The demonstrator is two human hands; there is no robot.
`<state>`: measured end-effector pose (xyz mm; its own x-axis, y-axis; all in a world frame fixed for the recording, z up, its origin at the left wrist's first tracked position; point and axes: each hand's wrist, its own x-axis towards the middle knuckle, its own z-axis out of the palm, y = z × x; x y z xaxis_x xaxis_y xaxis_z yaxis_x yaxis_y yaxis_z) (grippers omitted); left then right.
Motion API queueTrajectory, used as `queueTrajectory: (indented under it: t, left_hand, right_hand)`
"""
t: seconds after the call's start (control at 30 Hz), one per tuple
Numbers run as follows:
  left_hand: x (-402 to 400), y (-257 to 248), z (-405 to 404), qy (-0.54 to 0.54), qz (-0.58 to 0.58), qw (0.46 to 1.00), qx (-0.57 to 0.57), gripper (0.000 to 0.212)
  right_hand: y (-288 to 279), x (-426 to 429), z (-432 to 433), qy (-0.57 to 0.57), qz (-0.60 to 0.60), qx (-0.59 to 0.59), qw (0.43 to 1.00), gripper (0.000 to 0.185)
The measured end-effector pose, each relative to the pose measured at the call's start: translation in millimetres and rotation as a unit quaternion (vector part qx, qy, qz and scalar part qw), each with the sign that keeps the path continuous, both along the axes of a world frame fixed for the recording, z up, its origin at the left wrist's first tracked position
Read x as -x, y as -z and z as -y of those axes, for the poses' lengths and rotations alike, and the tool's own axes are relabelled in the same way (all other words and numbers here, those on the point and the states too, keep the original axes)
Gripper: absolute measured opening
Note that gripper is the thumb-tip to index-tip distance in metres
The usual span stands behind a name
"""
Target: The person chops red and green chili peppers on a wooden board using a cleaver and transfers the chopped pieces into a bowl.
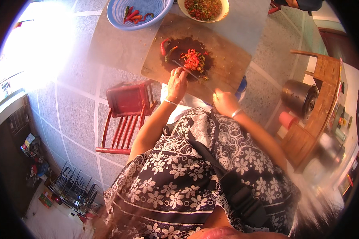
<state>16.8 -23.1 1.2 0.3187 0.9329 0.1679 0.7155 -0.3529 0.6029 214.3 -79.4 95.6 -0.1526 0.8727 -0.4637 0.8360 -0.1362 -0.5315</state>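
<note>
My right hand (226, 102) is closed on the handle end of a knife (194, 75), whose blade slants up and left across the wooden cutting board (230, 62). Beside the blade, my left hand (178, 82) rests at the board's near edge with bent fingertips; whether they hold a piece of chili is hidden. Just beyond the blade lies a heap of chopped red and green chilies (194, 61) on a dark wet patch. A whole red chili (163, 47) and a green chili with an orange tip (169, 54) lie to the left of the heap.
A blue plastic colander (113, 18) holding several chilies stands past the board, with a bowl of chopped chilies (226, 13) to its right. Left of me is a red wooden chair (127, 98). Wooden furniture (317, 119) and a metal drum-shaped vessel (297, 96) are at right.
</note>
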Motion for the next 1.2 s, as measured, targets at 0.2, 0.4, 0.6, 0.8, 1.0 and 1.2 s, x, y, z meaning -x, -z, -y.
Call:
queueTrajectory:
  t: [0.2,0.4,0.6,0.8,1.0,1.2]
  left_hand:
    - [2,5,1,-0.001,0.003,1.000,0.021,0.026]
    - [3,2,1,0.002,0.016,1.000,0.000,0.024]
    - [3,3,0,0.011,0.030,0.999,-0.006,0.020]
    - [4,6,3,-0.004,0.019,1.000,0.001,0.019]
    - [3,3,3,0.000,0.016,1.000,0.008,0.020]
    - [4,5,2,0.011,0.037,0.999,-0.015,0.020]
  right_hand:
    - [6,4,4,-0.011,0.020,0.029,0.999,0.014]
    - [31,14,-5,0.027,-0.002,0.025,0.999,0.015]
    - [11,5,-3,0.033,-0.019,0.023,0.999,0.016]
    - [7,6,6,0.019,0.002,0.044,0.999,0.017]
    - [20,16,-1,0.026,-0.004,0.044,0.999,0.017]
    - [21,9,0,0.041,-0.030,0.009,0.999,0.018]
